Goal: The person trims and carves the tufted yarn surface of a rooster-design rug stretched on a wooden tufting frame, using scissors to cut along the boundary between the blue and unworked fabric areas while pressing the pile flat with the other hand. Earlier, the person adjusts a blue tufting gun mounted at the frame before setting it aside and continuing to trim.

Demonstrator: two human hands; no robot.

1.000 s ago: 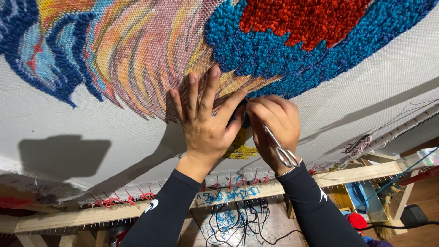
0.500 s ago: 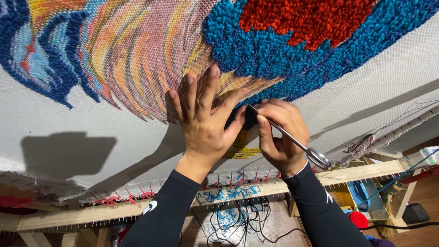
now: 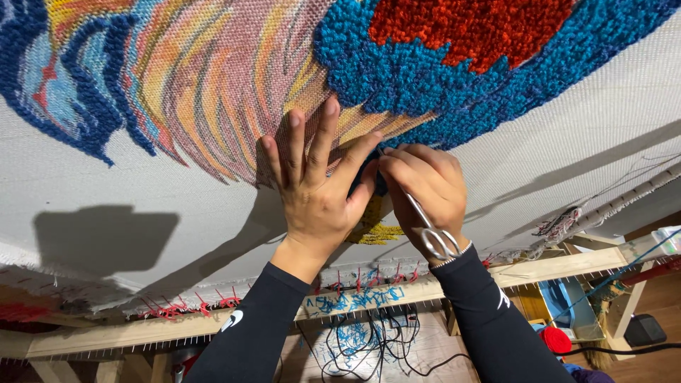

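The left hand point(image 3: 319, 202) lies flat, fingers spread and its grip released, pressed on the woven backing cloth point(image 3: 567, 142) stretched over a wooden frame point(image 3: 397, 294). Its fingertips rest on the flat-stitched band of pink, yellow and orange yarn point(image 3: 213, 78), where the weave shows as fine ribbed rows. Just beside it, touching at the thumb side, the right hand point(image 3: 425, 191) is clenched around a pair of small steel scissors point(image 3: 433, 234); the looped handles stick out at the wrist, bright and smooth, and the blades run up under the fingers toward the cloth, their tips hidden. Above both hands sits the thick looped pile: a bumpy blue tufted area point(image 3: 397, 71) ringing a red tufted patch point(image 3: 475, 28). A scrap of yellow yarn point(image 3: 376, 230) hangs on the cloth between the wrists. Loose blue and red thread ends fringe the frame's edge, which bristles with a row of thin nails
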